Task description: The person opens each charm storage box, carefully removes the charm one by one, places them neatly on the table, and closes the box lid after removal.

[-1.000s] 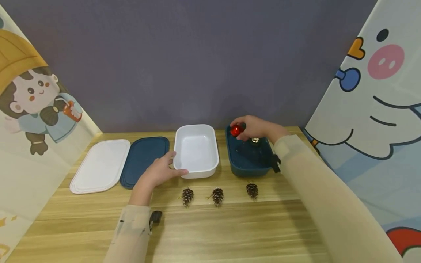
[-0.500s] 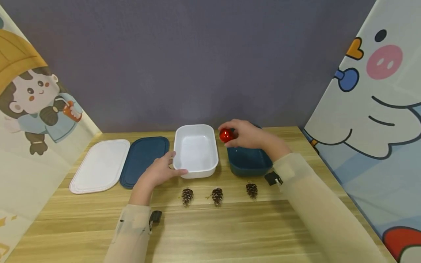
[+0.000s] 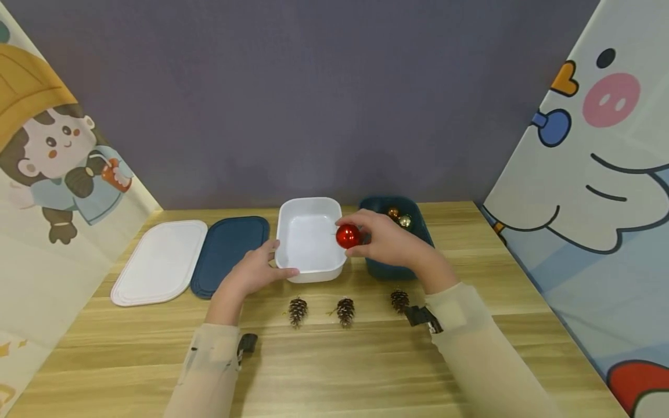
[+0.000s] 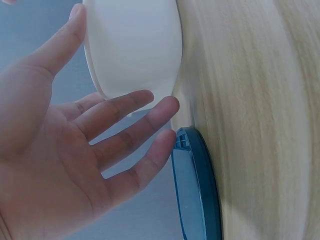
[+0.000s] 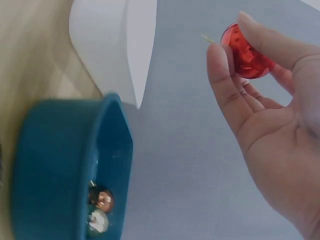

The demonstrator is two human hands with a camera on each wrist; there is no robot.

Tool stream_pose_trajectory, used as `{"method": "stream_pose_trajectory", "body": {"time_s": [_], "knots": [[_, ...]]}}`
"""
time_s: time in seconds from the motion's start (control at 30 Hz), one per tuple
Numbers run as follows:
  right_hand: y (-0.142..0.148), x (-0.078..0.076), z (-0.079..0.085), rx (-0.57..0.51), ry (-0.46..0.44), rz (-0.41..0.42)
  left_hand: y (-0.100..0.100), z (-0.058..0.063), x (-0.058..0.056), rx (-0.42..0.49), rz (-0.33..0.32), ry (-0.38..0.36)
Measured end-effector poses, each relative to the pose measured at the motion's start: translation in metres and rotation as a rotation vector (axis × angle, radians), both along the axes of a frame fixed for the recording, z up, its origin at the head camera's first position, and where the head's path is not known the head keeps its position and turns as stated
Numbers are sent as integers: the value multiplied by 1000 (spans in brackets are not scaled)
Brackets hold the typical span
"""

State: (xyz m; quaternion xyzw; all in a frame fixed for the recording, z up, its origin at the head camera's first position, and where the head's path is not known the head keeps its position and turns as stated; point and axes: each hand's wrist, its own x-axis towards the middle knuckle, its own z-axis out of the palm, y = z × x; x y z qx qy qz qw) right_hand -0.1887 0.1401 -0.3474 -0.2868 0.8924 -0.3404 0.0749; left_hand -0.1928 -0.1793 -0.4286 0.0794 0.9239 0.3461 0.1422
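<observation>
My right hand (image 3: 389, 241) pinches a shiny red Christmas ball (image 3: 348, 236) between thumb and fingers, over the right rim of the white box (image 3: 309, 277). In the right wrist view the red ball (image 5: 247, 55) shows a short gold loop. My left hand (image 3: 257, 270) rests its thumb and fingers, spread, against the near left corner of the white box; the left wrist view shows its fingers (image 4: 125, 137) extended along the box wall. To the right, a dark blue box (image 3: 389, 271) holds a copper-coloured ball (image 3: 393, 213) and a pale gold ball (image 3: 405, 221).
Three pine cones lie in front of the boxes: a left one (image 3: 298, 312), a middle one (image 3: 345, 312) and a right one (image 3: 399, 300). A white lid (image 3: 159, 262) and a dark blue lid (image 3: 230, 255) lie flat at left. A grey wall (image 3: 313, 104) rises behind.
My right hand has lifted the red ball out of the dark blue box and carried it left to the white box. The left hand stays in place.
</observation>
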Motion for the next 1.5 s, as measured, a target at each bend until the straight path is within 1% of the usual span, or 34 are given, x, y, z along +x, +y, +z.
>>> {"method": "stream_pose_trajectory", "body": {"time_s": [0.13,0.37,0.53,0.7,0.87,1.0,1.1,1.23,1.4,1.5], "knots": [[-3,13,-7,-16,6,-14,1,0,0,-5,-2,-3],[-9,30,-21,-74,-35,-34,2,3,0,-15,0,-2],[-10,41,-31,-111,-58,-32,1,3,0,-17,1,-3],[-12,54,-45,-158,-85,-26,0,3,0,-19,3,-1],[-19,65,-60,-182,-115,-9,0,2,0,-22,3,1],[-27,72,-70,-186,-155,-1,1,2,0,-23,3,5],[-34,77,-76,-169,-176,6,1,1,0,-21,3,5],[-44,84,-82,-119,-170,35,1,0,1,-22,8,0],[-60,92,-89,-33,-179,102,1,1,1,-32,11,0],[-70,97,-91,27,-177,162,1,2,0,-38,12,5]]}}
